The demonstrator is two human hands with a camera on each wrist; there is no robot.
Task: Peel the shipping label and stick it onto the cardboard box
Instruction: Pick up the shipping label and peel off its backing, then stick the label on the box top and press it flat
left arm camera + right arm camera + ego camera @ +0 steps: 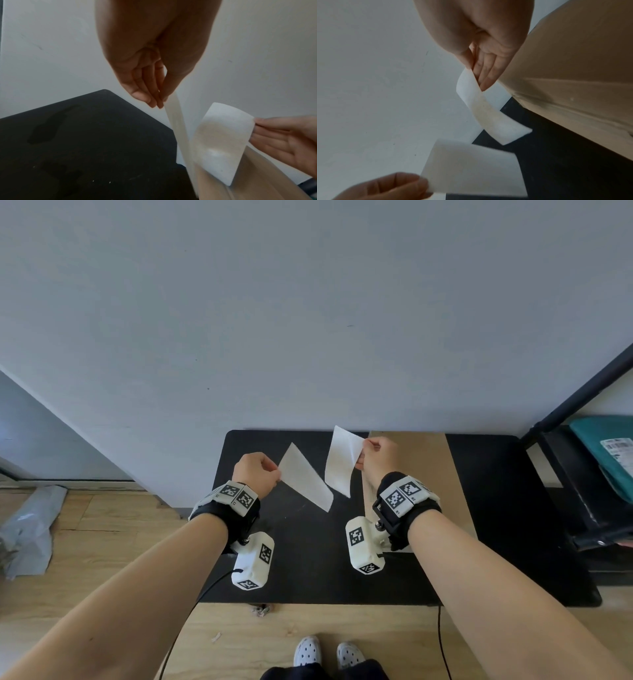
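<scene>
Two white sheets hang apart above the black table [308, 559]. My left hand [278, 472] pinches the corner of one sheet [305, 479], seen almost edge-on in the left wrist view [178, 129]. My right hand [360, 456] pinches the other, curled sheet [340, 465], whose underside looks glossy and yellowish [488, 112]. I cannot tell which sheet is the label and which the backing. The flat brown cardboard box [428, 467] lies on the table under and behind my right hand, also showing in the right wrist view [573, 54].
The table stands against a pale wall. A dark shelf frame [582, 392] with a teal parcel [606, 453] is at the right. A grey plastic bag [30, 525] lies on the wooden floor at the left. Cables hang from the wrist cameras.
</scene>
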